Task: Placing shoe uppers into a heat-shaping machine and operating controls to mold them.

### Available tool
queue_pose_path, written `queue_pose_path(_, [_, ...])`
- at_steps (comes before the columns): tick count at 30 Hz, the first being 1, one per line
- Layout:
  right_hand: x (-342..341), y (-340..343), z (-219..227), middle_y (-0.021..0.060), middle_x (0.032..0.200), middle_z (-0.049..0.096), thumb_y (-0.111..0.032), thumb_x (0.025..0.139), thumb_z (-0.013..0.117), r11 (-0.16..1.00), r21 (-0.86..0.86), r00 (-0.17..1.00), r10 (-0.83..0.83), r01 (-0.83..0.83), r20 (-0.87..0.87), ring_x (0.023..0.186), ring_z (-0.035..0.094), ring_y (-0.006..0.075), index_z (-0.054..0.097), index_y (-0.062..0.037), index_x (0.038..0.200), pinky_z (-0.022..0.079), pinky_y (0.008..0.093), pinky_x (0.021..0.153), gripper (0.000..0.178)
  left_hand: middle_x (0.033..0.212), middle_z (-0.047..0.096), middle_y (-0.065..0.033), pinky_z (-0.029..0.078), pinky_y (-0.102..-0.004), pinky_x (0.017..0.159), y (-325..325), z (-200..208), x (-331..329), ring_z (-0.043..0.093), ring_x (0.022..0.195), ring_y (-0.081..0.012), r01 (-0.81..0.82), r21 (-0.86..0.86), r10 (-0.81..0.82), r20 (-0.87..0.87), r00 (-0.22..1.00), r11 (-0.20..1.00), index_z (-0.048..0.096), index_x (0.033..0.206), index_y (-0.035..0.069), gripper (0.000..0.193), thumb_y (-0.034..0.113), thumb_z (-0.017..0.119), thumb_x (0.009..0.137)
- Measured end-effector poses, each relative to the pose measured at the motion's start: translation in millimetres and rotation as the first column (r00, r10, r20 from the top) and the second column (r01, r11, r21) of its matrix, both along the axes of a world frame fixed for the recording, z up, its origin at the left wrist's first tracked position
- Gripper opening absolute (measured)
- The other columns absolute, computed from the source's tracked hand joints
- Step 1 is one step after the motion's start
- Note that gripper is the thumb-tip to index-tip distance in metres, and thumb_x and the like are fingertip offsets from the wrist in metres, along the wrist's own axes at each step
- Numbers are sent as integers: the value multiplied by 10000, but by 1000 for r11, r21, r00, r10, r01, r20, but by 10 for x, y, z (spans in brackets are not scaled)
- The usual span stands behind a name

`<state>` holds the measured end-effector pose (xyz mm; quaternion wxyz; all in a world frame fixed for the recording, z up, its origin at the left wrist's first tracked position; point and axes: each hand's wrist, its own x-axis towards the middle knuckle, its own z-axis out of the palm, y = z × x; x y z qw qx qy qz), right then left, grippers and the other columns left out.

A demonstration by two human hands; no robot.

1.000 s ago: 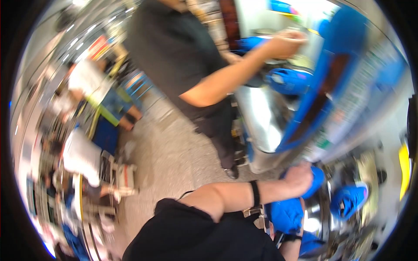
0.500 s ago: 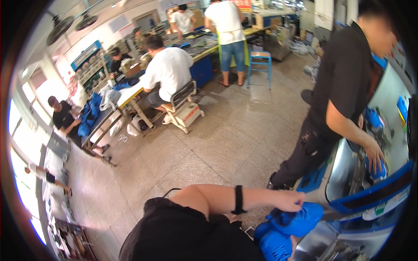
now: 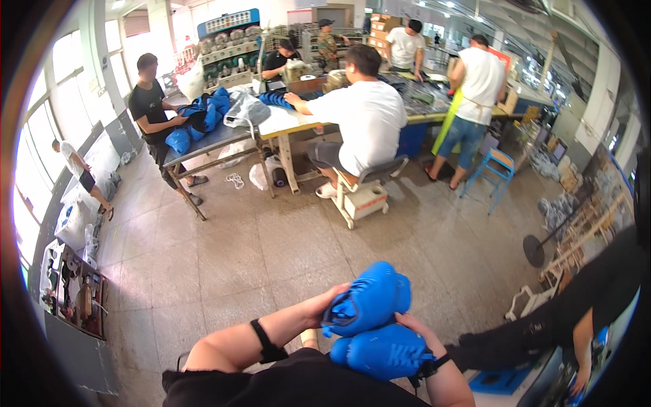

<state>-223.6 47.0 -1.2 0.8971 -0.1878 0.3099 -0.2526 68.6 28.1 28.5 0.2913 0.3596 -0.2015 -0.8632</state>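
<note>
In front of my body I carry several soft, rounded, bright blue pieces that look like shoe uppers. My left hand point(image 3: 328, 306) is closed on the left edge of the upper blue shoe upper point(image 3: 366, 298), whose dark opening faces left. Close below it lies the lower blue shoe upper point(image 3: 388, 353), marked with pale stripes, against my right wrist and forearm. My right hand point(image 3: 415, 327) reaches up between the pieces with fingers pressed to the blue material. Its fingertips are partly hidden.
A person in black point(image 3: 576, 319) works at a machine, lower right. Ahead, a seated person point(image 3: 369, 112) is at a long worktable point(image 3: 298, 122); more blue pieces point(image 3: 207, 112) lie at its left end by a standing person point(image 3: 152, 105). A blue stool point(image 3: 489, 176) stands at right.
I have turned left, away from the machine. The blue uppers have come from the lower right to in front of my body, and both hands now show on them.
</note>
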Motion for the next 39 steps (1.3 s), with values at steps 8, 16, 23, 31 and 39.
queue_pose_path(8, [2759, -2042, 208, 147, 1297, 607, -231, 938, 666, 864, -134, 874, 482, -486, -62, 1107, 644, 224, 410, -2, 1433, 540, 355, 951, 603, 1308, 594, -160, 515, -387, 983, -763, 31, 2461, 619, 1134, -223, -457, -64, 462, 126, 878, 887, 498, 1359, 27, 584, 478, 527, 988])
queue_pose_path(16, [3865, -3612, -447, 152, 1281, 613, -253, 934, 683, 820, 9, 798, 560, -573, -222, 1085, 656, 229, 446, -6, 1404, 555, 362, 929, 582, 1126, 609, -90, 496, -274, 869, -2298, -93, 3451, 584, 1042, -147, -636, -251, 680, 372, 632, 729, 498, 1291, 47, 533, 487, 532, 992])
queue_pose_path(23, [4676, -5541, -745, 152, 1256, 625, -277, 962, 643, 927, -172, 939, 342, -334, 20, 1060, 669, 231, 446, -16, 1401, 563, 376, 914, 548, 1111, 614, -112, 480, -317, 904, -4547, 305, 4160, 574, 1042, -168, -589, -407, 716, 394, 577, 698, 586, 1125, -8, 531, 494, 443, 1024])
queue_pose_path(31, [5714, -7755, -535, 110, 1191, 655, -255, 974, 629, 970, -153, 982, 189, -191, -24, 969, 682, 193, 484, -19, 1367, 568, 327, 843, 481, 1362, 539, -158, 351, -354, 1098, -6478, 668, 5031, 488, 1280, -228, -286, -764, 710, 298, 638, 578, 437, 1415, -11, 643, 489, 445, 1011])
queue_pose_path(39, [6750, -8804, -844, 79, 1043, 702, -385, 951, 655, 955, -254, 963, 90, -156, -254, 912, 665, 147, 620, 15, 1212, 537, 293, 828, 479, 1433, 432, -153, 325, -395, 1124, -7738, 231, 6213, 404, 1359, -263, -375, -690, 642, 169, 748, 619, 333, 1471, 18, 874, 473, 723, 835])
